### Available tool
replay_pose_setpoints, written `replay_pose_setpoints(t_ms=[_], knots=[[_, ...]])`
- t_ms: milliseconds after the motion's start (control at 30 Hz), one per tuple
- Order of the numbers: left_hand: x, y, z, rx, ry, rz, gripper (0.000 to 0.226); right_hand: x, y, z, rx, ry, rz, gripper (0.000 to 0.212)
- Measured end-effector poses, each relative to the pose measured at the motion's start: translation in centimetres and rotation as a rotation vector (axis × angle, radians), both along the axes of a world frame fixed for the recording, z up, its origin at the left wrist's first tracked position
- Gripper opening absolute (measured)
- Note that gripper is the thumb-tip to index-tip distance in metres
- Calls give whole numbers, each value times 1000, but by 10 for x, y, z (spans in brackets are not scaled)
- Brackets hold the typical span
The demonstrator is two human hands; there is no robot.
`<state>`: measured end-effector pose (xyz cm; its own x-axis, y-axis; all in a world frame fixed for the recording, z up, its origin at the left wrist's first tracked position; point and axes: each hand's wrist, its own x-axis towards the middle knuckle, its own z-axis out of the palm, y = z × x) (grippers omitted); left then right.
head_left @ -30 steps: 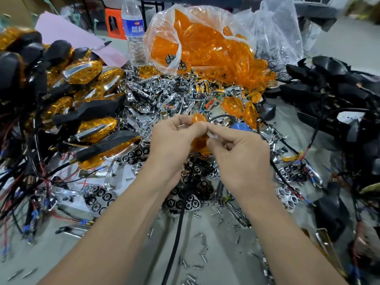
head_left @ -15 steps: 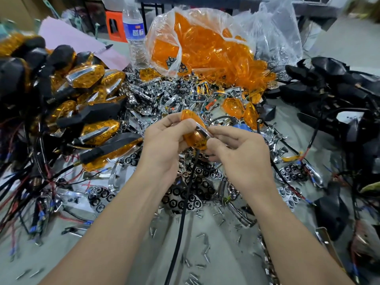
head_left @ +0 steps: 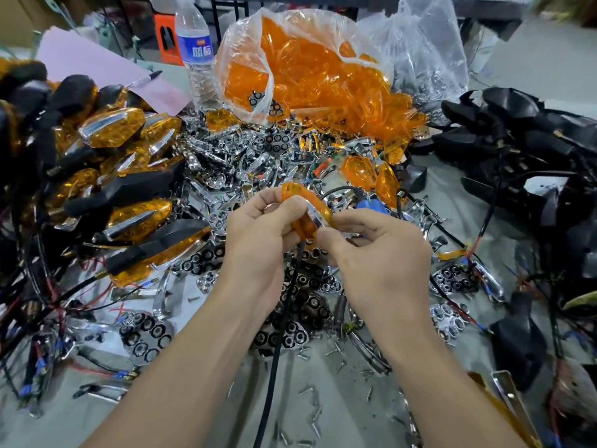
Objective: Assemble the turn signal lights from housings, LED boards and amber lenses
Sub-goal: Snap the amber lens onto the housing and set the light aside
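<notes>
amber lens (head_left: 290,193) tilted up, more exposed, chrome strip (head_left: 316,218) seemingly uncovered

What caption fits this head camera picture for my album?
Left hand and right hand hold an amber lens above chrome parts.

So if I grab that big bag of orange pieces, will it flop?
Probably floppy: the bag is thin, crinkled plastic. Its mouth gapes, so orange pieces might spill out. Likely light, since the pieces look thin.

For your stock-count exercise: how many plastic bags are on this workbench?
2: the amber-lens bag at back centre, and a clear bag just right of it. Others may be hidden under clutter.
</notes>
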<state>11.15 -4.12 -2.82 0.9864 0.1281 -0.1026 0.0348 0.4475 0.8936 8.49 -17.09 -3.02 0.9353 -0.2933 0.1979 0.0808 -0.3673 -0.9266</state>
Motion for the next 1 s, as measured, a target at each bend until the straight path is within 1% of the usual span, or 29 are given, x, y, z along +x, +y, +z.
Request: replay_pose_setpoints(t_ms=[100,200,367,467,533,600,667,700,733,800,867,967,1000], knots=[[4,1,-3,-36,-5,-8,14,4,-5,-1,91,58,44,23],[5,4,-3,-70,-13,-30,27,6,-5,1,211,65,173,28],[-1,11,-2,-108,-46,-72,24,6,-4,4,485,139,345,27],[-5,11,0,-88,-61,-75,25,6,-4,5,538,135,367,27],[-7,10,0,-74,-63,-69,22,6,-3,4,510,127,359,28],[-9,9,2,-44,-68,-84,11,7,-6,5,443,127,355,29],[-11,7,3,52,-80,-100,11,8,-15,7,296,114,351,29],[-12,6,4,156,-100,-88,11,7,-21,8,187,90,344,29],[-13,5,4,315,-135,-65,8,7,-27,9,73,59,330,28],[-15,3,1,701,-224,-27,6,7,-39,13,-150,0,301,20],[-20,0,0,976,-272,-28,6,9,-51,17,-355,-4,302,19],[-26,-3,1,1236,-283,12,14,7,-56,27,-667,182,447,16],[-26,-4,2,1283,-268,3,14,5,-57,30,-719,230,479,18]])
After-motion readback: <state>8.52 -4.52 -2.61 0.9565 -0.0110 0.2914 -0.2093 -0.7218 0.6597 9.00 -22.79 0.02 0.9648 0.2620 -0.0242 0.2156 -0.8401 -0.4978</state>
